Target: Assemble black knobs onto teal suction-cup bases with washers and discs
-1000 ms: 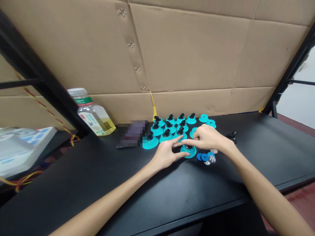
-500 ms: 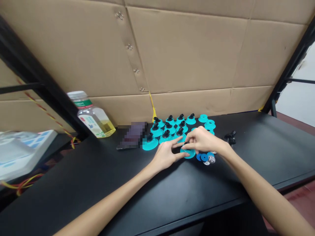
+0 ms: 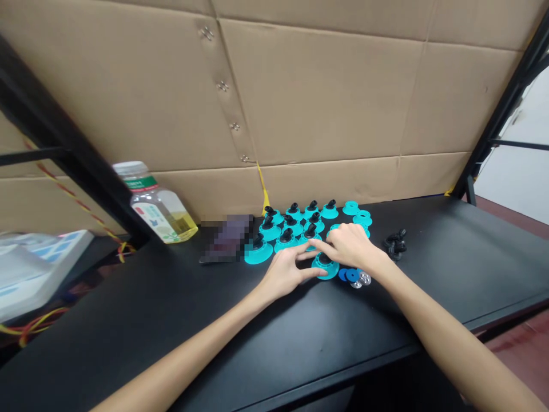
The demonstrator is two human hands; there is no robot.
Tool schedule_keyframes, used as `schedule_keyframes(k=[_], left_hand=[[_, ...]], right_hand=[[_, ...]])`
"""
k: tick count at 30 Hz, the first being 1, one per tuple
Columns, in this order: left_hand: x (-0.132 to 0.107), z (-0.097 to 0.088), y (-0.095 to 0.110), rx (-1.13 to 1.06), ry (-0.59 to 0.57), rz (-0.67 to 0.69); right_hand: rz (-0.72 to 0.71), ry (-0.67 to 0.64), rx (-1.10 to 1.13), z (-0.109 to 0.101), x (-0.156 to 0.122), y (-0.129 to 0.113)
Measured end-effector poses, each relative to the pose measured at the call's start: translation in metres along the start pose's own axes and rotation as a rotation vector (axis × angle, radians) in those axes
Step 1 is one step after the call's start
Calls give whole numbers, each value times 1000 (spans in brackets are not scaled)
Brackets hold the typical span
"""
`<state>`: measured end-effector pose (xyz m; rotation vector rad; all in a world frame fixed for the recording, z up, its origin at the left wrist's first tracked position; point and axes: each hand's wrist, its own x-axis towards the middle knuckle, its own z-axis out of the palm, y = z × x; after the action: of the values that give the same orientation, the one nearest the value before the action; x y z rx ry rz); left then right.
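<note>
My left hand (image 3: pixel 283 271) rests on the black table, its thumb and fingers around the near side of a turquoise cone-shaped cup (image 3: pixel 326 270). In the middle of that cup sits a dark fitting (image 3: pixel 325 258), partly hidden by fingers. My right hand (image 3: pixel 352 247) is bent over the cup from above, its fingers closed at the fitting's top; their tips are partly hidden. Just behind stand several turquoise cups with black elbow fittings (image 3: pixel 286 234) in rows. Beside the held cup lie blue discs (image 3: pixel 352 275) and clear discs (image 3: pixel 365 278).
Bare turquoise rings (image 3: pixel 362 217) lie at the back right. Several loose black elbow fittings (image 3: pixel 395 245) form a pile right of my right hand. A blurred-out flat dark object (image 3: pixel 227 239) and a bottle of yellow liquid (image 3: pixel 165 214) stand left, before a cardboard wall (image 3: pixel 334 97).
My right hand has risen slightly and its fingers have shifted to the upper left over the fitting. My left hand keeps its hold on the cup. The view has shifted slightly.
</note>
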<state>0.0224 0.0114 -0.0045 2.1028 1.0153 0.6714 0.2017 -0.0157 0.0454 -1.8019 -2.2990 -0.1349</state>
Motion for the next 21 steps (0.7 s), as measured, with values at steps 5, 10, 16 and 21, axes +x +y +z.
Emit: schedule_keyframes(k=[5,10,16,21], left_hand=[[-1,-1,4,37,25,-33],[-1,0,3,33,16,-51],[0,0,2,62,37,-57],[-1,0,1,87,47,-37]], right_hand=[[-121,-29,237,-9,-6,12],[-191,-145,443,-10,-3,21],[-150,-98,255,-6,-2,15],[-126,-31,125,2,-3,5]])
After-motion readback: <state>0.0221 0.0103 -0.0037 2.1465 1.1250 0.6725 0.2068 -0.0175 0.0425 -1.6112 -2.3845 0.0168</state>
